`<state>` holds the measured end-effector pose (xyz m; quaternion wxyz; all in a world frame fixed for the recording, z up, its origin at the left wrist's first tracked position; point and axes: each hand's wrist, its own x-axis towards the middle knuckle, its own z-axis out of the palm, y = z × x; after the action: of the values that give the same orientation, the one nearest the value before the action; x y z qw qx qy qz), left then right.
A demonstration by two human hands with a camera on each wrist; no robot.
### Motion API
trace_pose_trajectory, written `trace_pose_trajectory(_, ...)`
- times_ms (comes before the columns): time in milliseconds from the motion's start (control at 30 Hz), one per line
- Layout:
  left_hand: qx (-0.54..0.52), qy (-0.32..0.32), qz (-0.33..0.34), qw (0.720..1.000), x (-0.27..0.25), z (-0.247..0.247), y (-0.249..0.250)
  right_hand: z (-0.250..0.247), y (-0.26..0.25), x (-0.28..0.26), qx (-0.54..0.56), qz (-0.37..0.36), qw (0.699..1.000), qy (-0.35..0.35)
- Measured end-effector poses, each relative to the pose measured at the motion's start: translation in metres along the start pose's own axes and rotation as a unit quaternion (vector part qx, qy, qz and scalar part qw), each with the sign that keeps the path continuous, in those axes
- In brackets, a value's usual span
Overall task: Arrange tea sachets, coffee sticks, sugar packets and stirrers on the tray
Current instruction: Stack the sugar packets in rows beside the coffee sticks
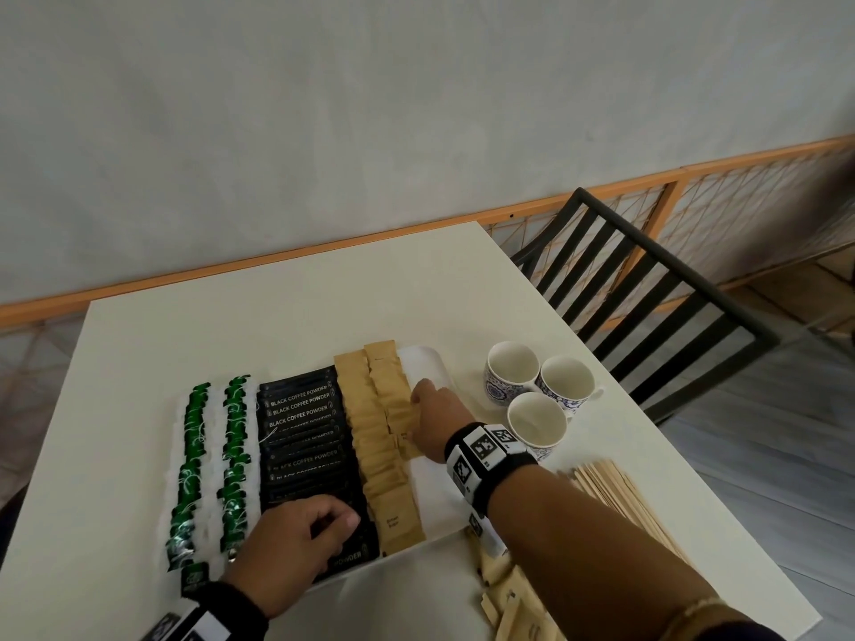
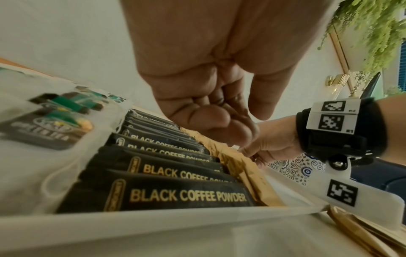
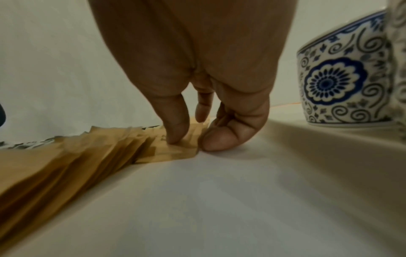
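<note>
Pressing down with the right hand [image 1: 437, 423] on the brown sugar packets [image 1: 386, 446], thumb on top of one packet in the right-hand row and curled fingertips [image 3: 214, 139] touching the bare tray floor just beside its edge; pinching it or only pushing, cannot tell. Hovering with the left hand [image 1: 296, 543] over the near end of the black coffee sticks [image 1: 305, 437], fingers curled loosely inward, gripping nothing. Lying in overlapped rows on the white tray [image 1: 428, 363], from left to right: two rows of green tea sachets [image 1: 213, 464], one row of coffee sticks lettered BLACK COFFEE POWDER, then two rows of sugar packets, with a bare strip of tray at the right. Waiting on the white table [image 1: 287, 312] outside the tray: wooden stirrers [image 1: 620, 497] in a loose bundle under the right forearm, and more sugar packets near the front edge. Standing close together beyond the tray's right side, three blue-patterned cups [image 1: 536, 390].
</note>
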<state>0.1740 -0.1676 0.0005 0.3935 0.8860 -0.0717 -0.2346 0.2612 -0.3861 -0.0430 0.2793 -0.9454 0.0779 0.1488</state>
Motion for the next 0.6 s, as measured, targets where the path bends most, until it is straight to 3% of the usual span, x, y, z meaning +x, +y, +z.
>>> trace_pose_trajectory(233, -0.013, 0.002, -0.008, 1.0, -0.003, 0.001, 0.002, 0.001, -0.001, -0.003, 0.02, 0.059, 0.998, -0.011)
trace_pose_trajectory(467, -0.014, -0.003, -0.021, 1.0, -0.007, -0.002, 0.002, -0.008, -0.002, -0.013, -0.049, 0.019, 0.998, -0.015)
trace_pose_trajectory(600, -0.001, -0.003, -0.005, 1.0, -0.009, 0.0, 0.001, -0.031, 0.002, -0.038, -0.022, -0.017, 1.0, -0.006)
